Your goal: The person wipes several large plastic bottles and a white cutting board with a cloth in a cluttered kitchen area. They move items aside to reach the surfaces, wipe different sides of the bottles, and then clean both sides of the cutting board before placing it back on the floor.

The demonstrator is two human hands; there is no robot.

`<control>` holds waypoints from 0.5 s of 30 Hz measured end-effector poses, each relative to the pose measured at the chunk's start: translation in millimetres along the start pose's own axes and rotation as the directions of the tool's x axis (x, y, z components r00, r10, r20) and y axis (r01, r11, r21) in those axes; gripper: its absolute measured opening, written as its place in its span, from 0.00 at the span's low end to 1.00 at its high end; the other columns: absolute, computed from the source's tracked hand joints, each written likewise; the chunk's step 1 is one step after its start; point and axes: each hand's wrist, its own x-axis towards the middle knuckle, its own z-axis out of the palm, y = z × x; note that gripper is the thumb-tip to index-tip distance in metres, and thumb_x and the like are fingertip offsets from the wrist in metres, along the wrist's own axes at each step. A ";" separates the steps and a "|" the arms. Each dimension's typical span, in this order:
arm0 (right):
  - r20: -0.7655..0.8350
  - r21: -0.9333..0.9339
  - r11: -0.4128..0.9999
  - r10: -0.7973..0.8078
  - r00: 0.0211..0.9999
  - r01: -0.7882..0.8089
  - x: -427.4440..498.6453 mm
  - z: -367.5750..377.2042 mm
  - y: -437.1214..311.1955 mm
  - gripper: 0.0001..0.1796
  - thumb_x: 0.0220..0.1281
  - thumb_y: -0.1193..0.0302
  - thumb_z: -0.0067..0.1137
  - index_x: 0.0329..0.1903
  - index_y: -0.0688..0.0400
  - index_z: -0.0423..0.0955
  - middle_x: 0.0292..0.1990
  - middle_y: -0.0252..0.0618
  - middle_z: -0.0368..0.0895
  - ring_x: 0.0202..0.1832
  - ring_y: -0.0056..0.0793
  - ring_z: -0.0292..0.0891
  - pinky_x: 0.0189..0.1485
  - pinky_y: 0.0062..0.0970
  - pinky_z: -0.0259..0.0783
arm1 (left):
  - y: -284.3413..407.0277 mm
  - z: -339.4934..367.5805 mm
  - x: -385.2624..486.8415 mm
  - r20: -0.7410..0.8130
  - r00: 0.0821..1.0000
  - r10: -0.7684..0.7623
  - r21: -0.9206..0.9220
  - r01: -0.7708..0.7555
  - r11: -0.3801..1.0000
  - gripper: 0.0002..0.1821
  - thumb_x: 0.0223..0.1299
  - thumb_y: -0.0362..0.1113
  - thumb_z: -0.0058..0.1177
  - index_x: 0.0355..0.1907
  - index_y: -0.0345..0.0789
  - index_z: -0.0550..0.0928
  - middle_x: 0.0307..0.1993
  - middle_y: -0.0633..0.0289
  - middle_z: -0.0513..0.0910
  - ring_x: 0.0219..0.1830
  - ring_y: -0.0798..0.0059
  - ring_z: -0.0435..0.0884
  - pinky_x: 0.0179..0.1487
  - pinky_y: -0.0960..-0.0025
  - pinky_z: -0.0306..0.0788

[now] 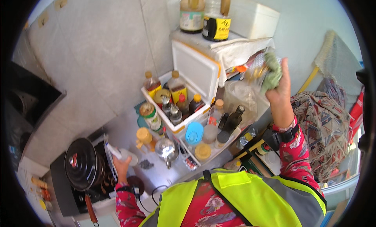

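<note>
My left hand (121, 166) grips a white spray bottle (128, 156) beside the stove's right edge. A black lidded pan (82, 165) sits on the stove just left of it. Raised at the right, my right hand (280, 90) holds a crumpled green cloth (272, 73) against the palm. Behind the cloth are blurred packets and plastic bags on a shelf, too smeared to name. Below that hand, a translucent plastic tub (249, 109) holds a clear bag. Between my hands stands a white foam box (161, 115) with its lid tipped back and several bottles inside.
A metal pot (166, 150), a yellow-capped jar (146, 136) and a green-labelled jar (152, 118) stand on the metal counter. A tray (188, 150) carries a blue-lidded container (194, 133) and a dark glass bottle (234, 120). Two large jugs (217, 24) top the shelf. The pan's handle (90, 209) juts forward.
</note>
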 end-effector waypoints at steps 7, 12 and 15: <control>-0.113 0.157 0.987 0.025 0.993 -0.007 35.8 -3.1 -18.8 0.20 0.66 0.65 0.42 0.57 0.60 0.67 0.57 0.50 0.70 0.59 0.51 0.66 0.49 0.50 0.71 | -14.3 -5.4 1.9 0.051 0.997 -0.065 -0.066 0.068 0.996 0.49 0.33 0.29 0.70 0.64 0.28 0.63 0.55 0.53 0.70 0.58 0.65 0.69 0.64 0.66 0.61; 0.043 0.197 0.980 -0.030 0.999 0.021 90.8 10.3 -51.1 0.22 0.64 0.70 0.38 0.59 0.65 0.63 0.59 0.54 0.67 0.59 0.54 0.65 0.55 0.55 0.68 | -22.8 -7.4 -2.3 0.011 1.000 -0.010 -0.042 0.011 0.999 0.49 0.33 0.28 0.70 0.64 0.29 0.62 0.57 0.52 0.68 0.58 0.65 0.68 0.63 0.65 0.63; 0.155 0.243 0.947 -0.254 0.955 0.212 128.3 12.4 -80.6 0.23 0.62 0.72 0.40 0.59 0.67 0.62 0.58 0.55 0.68 0.58 0.57 0.66 0.58 0.59 0.66 | -21.2 -8.7 -5.9 -0.006 0.995 -0.103 0.114 0.103 0.988 0.50 0.32 0.28 0.70 0.64 0.28 0.61 0.57 0.51 0.69 0.58 0.64 0.69 0.63 0.63 0.64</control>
